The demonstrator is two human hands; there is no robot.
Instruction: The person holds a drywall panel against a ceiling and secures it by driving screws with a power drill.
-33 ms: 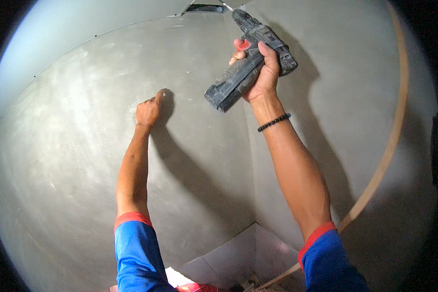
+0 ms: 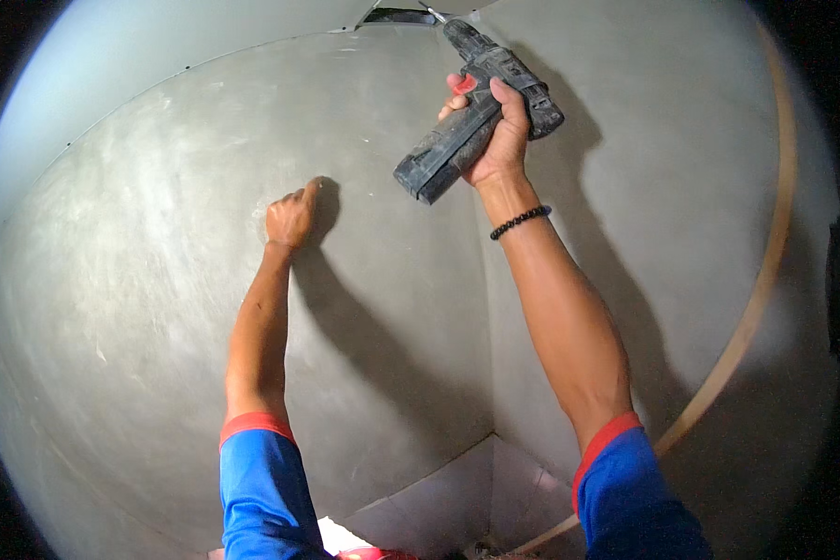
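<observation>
My right hand is wrapped round the grip of a dark, dusty cordless drill. A finger lies by its red trigger. The drill tilts up and left, its slim bit reaching the dark ceiling opening; whether the tip touches anything cannot be made out. Lower and to the left, my left hand is closed against or very near the grey wall, one finger pointing up. Anything pinched in its fingers is hidden or too small to name. A black bead bracelet circles my right wrist.
A pale ceiling panel with several dark fasteners along its edge meets the wall at upper left. Two grey walls join in a corner right of centre. A long tan strip runs down the right side. Light tiles line the wall's bottom.
The drill and my right hand have shifted slightly up and left relative to the wall. The whole view has moved a little; my left hand stays at the same wall spot.
</observation>
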